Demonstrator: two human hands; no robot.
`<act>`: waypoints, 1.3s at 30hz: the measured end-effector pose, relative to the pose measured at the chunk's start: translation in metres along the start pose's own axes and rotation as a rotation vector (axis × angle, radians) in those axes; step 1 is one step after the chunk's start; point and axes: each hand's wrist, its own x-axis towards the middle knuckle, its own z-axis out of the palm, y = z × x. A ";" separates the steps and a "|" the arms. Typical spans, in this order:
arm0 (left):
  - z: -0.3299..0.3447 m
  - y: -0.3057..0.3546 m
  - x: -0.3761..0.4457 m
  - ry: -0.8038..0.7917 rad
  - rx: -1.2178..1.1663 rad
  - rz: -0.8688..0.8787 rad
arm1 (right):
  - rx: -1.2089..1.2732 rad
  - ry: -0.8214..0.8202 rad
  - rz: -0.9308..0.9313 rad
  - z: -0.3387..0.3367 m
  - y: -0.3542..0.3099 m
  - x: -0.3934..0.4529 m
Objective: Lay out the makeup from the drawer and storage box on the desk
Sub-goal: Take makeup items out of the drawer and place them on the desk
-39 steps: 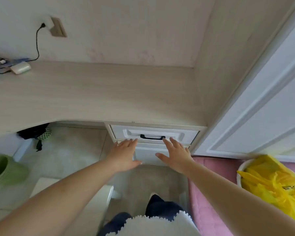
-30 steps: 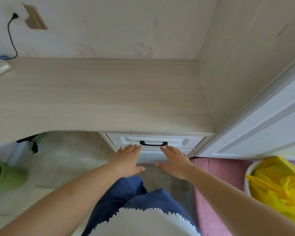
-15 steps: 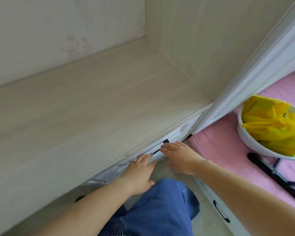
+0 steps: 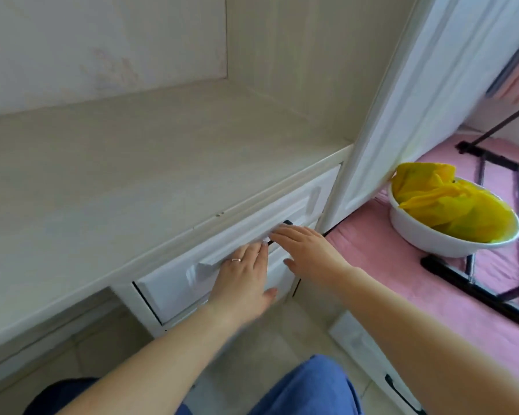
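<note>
1. While the person leans over the pale wood-grain desk (image 4: 126, 163), both bare hands reach for the white panelled drawer (image 4: 174, 283) set just under the desk's front edge, near its right-hand corner.
2. The left hand (image 4: 243, 280), with a thin ring on one finger, lies flat against the drawer front, fingers straight and close together, thumb spread to the side.
3. The right hand (image 4: 306, 250) is just beside it, fingers stretched out straight, their tips at the drawer's black bar handle (image 4: 286, 223); most of the handle is hidden behind them, and I cannot tell whether the fingertips touch it.
4. Neither hand curls round anything.
5. The drawer looks shut or very nearly so; nothing of its inside shows.
6. A tall white panelled door (image 4: 417, 94) stands to the right of the desk.
7. Beyond the door a round white plastic basin (image 4: 426, 235) holding a crumpled yellow plastic bag (image 4: 450, 202) sits on a pink bedsheet (image 4: 402, 283), with a black metal frame (image 4: 492, 298) lying near the basin.
8. Blue trousers (image 4: 306, 390) show at the bottom, above a pale tiled floor (image 4: 270, 339).
</note>
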 end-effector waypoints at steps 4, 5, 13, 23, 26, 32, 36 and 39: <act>-0.007 0.009 -0.006 -0.050 0.019 0.017 | -0.029 -0.069 0.085 -0.006 -0.009 -0.012; -0.007 0.010 -0.008 -0.065 0.035 0.028 | -0.028 -0.072 0.088 -0.006 -0.011 -0.015; -0.009 0.038 -0.035 -0.090 -0.009 0.096 | -0.045 -0.051 0.148 -0.027 -0.022 -0.060; 0.016 0.095 -0.068 -0.012 -0.106 0.118 | -0.012 0.024 0.168 -0.023 -0.013 -0.134; 0.020 0.109 -0.077 -0.009 -0.118 0.135 | -0.004 0.062 0.170 -0.020 -0.011 -0.152; 0.026 0.138 -0.094 0.011 -0.138 0.155 | -0.012 0.154 0.189 -0.023 -0.012 -0.183; 0.028 0.148 -0.102 -0.007 -0.112 0.171 | -0.012 0.183 0.211 -0.021 -0.013 -0.197; 0.027 0.154 -0.107 -0.024 -0.130 0.173 | -0.019 0.215 0.217 -0.019 -0.014 -0.204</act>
